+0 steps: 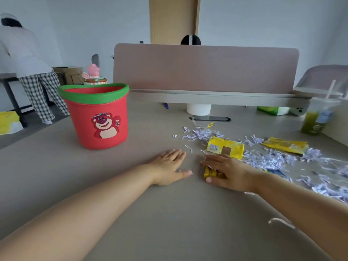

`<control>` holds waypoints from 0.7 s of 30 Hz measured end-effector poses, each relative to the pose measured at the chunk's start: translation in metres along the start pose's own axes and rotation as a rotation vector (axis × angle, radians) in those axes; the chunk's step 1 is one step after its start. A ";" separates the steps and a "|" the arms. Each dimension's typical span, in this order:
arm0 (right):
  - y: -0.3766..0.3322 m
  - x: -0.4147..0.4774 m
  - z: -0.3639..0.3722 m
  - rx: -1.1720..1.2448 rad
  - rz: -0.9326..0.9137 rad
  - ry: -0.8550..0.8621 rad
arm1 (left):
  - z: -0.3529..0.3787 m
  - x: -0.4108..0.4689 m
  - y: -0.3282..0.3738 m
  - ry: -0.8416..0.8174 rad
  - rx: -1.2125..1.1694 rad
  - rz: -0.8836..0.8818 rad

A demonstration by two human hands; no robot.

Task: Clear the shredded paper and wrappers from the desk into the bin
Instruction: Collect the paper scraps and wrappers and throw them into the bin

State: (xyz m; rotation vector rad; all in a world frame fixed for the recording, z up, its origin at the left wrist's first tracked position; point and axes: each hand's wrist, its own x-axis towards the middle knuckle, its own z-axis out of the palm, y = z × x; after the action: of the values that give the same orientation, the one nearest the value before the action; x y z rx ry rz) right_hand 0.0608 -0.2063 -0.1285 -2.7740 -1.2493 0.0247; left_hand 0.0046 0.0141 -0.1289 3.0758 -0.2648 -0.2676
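Grey laminate desk [169, 213] carried one red plastic bin with a green rim [98, 117], far left. Three yellow foil wrappers [225, 147] lay among lilac shredded paper [267, 159]. My right hand [226, 172] pressed one wrapper; left hand [169, 166] lay flat, empty. I judged pinching it firmly before lifting binward best.

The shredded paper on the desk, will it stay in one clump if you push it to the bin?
Probably not. The shredded paper lies in thin, loose strips already scattered across the desk, so a push would likely spread bits. It looks very light and floppy, so strips may slip out between fingers. Scooping with both hands toward the red bin would likely work better.
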 end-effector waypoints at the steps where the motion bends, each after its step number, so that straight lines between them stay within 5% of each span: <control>1: 0.006 -0.007 -0.002 -0.016 0.012 0.049 | -0.001 0.003 0.007 0.006 -0.009 0.032; 6: 0.028 -0.040 -0.017 -0.233 0.191 0.079 | -0.001 0.013 0.037 0.016 -0.111 0.160; 13: 0.049 -0.052 -0.004 0.030 0.560 -0.157 | -0.003 0.054 0.044 0.059 -0.091 0.017; 21: 0.048 -0.026 -0.003 -0.006 0.426 0.142 | -0.003 0.088 0.046 0.179 -0.080 0.045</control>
State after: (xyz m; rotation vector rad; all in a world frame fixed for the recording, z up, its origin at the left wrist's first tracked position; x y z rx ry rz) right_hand 0.0797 -0.2574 -0.1305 -2.9291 -0.6125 -0.1406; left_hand 0.0828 -0.0464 -0.1379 2.9851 -0.3073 -0.0010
